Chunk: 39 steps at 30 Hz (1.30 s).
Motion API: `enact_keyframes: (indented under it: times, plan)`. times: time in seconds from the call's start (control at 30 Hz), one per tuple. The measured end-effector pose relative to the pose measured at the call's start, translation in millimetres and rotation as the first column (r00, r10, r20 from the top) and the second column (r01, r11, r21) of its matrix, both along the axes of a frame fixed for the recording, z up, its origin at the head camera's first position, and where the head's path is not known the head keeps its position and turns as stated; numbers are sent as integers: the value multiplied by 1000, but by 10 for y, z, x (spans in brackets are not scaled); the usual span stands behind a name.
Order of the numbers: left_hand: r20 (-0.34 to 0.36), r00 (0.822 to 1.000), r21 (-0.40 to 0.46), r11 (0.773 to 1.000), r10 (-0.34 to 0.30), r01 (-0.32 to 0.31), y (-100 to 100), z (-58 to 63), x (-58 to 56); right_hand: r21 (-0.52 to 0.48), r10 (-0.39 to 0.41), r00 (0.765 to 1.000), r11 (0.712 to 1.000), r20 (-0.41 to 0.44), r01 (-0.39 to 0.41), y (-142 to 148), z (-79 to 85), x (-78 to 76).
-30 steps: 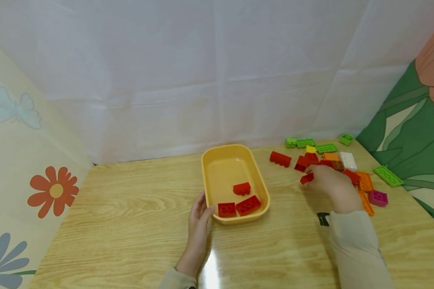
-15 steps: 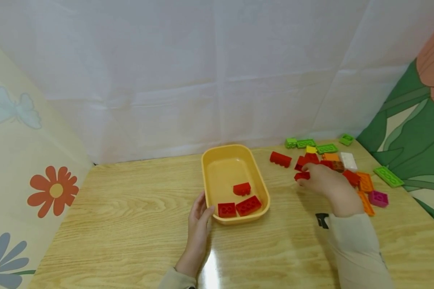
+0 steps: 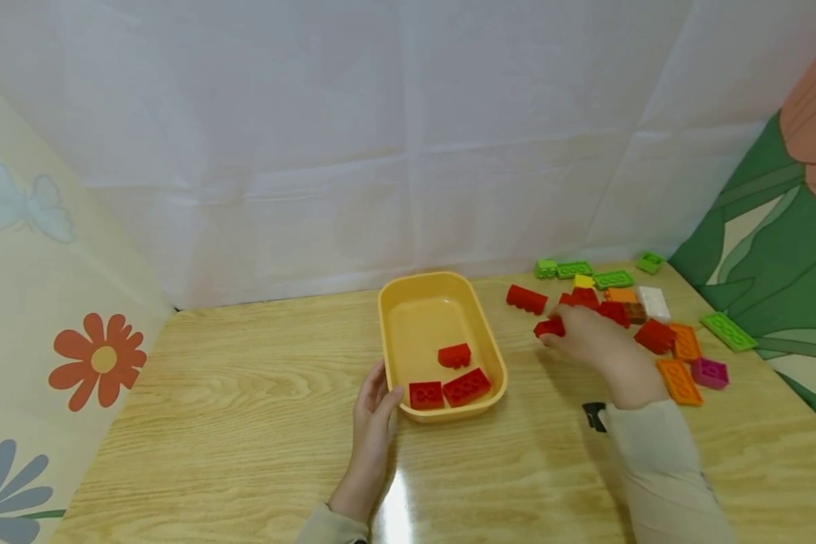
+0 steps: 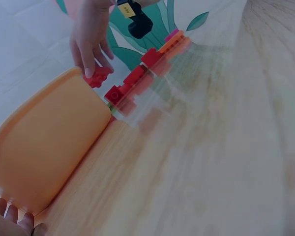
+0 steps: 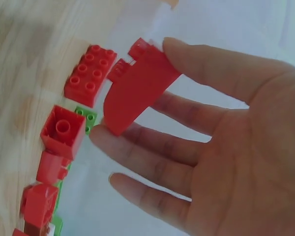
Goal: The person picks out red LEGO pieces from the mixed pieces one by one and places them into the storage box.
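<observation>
My left hand (image 3: pixel 372 423) grips the near left corner of a yellow tray (image 3: pixel 418 321), its thumb over the rim and its fingers along the outer wall. Three red toy bricks lie in the tray's near end; one is a long studded brick (image 3: pixel 467 387). Right of the tray, my right hand (image 3: pixel 605 351) pinches a red curved toy brick (image 5: pixel 140 86) between thumb and fingers. The right wrist view shows that brick's rounded side and its studs. In the left wrist view, the right hand and its brick appear above the table, beyond the tray wall (image 4: pixel 49 142).
At the back right lie loose bricks: a long red one (image 3: pixel 527 299), a white one (image 3: pixel 654 304), flat orange plates (image 3: pixel 680 381), a magenta one (image 3: pixel 711 373) and several green ones (image 3: pixel 729 332). A white cloth (image 3: pixel 299 151) hangs along the table's back edge.
My right hand has moved left with the red curved brick, away from the pile toward the tray, uncovering more of the red and orange bricks. The left hand and tray stay in place.
</observation>
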<state>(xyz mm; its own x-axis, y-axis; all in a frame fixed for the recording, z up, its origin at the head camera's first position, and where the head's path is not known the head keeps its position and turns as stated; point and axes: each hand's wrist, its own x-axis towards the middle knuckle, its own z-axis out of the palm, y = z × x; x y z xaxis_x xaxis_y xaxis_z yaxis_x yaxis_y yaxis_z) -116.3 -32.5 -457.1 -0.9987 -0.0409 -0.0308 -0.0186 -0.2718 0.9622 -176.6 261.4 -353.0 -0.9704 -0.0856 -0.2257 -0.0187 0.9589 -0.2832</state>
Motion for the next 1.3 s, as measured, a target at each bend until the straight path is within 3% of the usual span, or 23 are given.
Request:
enact_keyframes:
  times: [0.4,0.9,1.3]
  plan:
    - [-18,1000,-8,1000,-4,4,28,8,4,-40,56,993,997,-101,-60,-169,-27,16]
    - [-6,1000,7,1000,17,-17,7,8,-13,-21,92,979,995,-180,-98,-386,140,121]
    - [12,1000,-9,1000,22,-22,8,3,0,-7,115,965,993,-234,-120,-446,98,128]
